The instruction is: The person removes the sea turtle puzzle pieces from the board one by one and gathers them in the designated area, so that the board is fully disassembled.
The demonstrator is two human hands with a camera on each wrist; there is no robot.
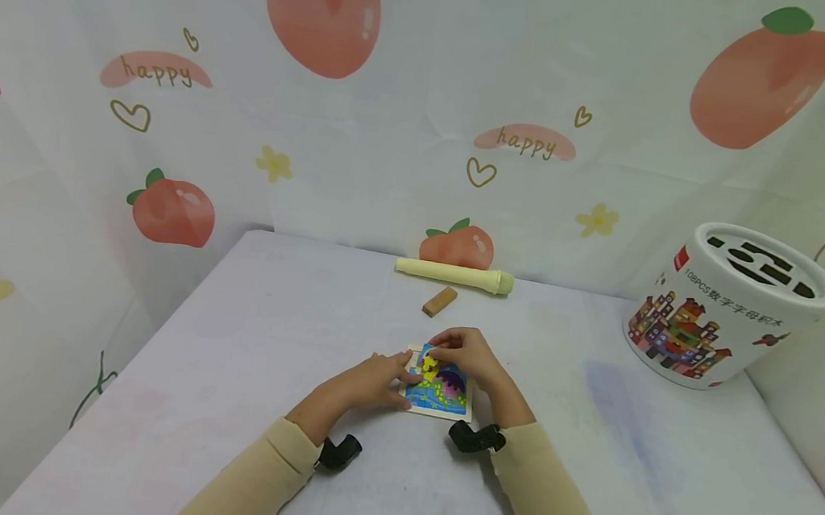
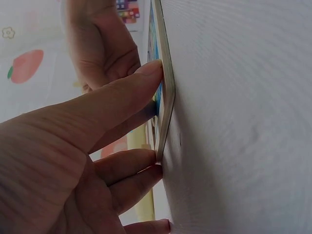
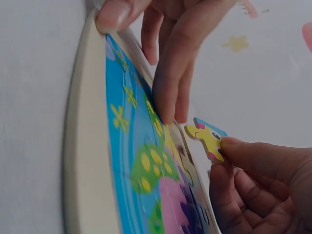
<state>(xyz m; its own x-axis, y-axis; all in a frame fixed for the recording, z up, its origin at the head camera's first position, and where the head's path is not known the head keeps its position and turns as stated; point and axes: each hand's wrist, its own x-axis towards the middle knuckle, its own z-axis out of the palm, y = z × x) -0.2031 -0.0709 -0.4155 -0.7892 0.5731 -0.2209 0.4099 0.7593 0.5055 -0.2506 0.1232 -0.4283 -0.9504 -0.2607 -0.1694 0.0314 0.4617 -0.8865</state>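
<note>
A small jigsaw puzzle (image 1: 445,403) in a pale wooden frame lies on the white table, with a blue, green, yellow and purple cartoon picture. My left hand (image 1: 374,380) rests at its left side. In the left wrist view the thumb (image 2: 146,72) presses on the frame's edge, and other fingers touch the side; the index finger reaches onto the picture. Above the far part of the puzzle, my right hand (image 1: 473,355) pinches a yellow and blue puzzle piece (image 3: 209,139) between thumb and index finger. That piece is tilted and apart from the board in the right wrist view.
Beyond the puzzle lie a brown wooden block (image 1: 440,301) and a pale yellow toy microphone (image 1: 447,274). A big white bucket (image 1: 697,336) with printed blocks stands at the right. Behind the table hangs a peach-patterned cloth (image 1: 392,151).
</note>
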